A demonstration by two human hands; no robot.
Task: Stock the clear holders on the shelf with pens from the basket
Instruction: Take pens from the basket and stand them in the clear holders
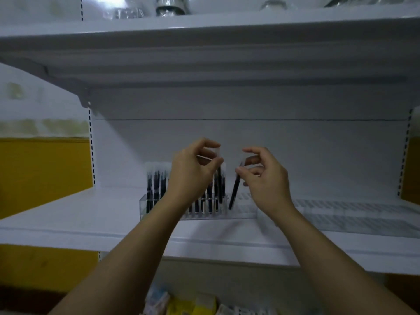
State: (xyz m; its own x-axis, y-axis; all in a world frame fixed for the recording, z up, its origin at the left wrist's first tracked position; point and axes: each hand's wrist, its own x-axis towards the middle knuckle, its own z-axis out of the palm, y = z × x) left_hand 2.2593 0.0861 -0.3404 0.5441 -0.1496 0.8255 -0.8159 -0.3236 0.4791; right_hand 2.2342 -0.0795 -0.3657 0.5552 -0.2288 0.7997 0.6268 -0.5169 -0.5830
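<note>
On the white shelf (68, 223), a clear holder (241, 215) stands at 6 o'clock below both hands, with dark pens (155, 187) filling its left part. The left grip (193, 169) is pinched together on the top of an upright pen (220, 185) in the holder. At its 3 o'clock, the right grip (266, 176) pinches a tilted pen (235, 192), whose lower end is inside the holder.
</note>
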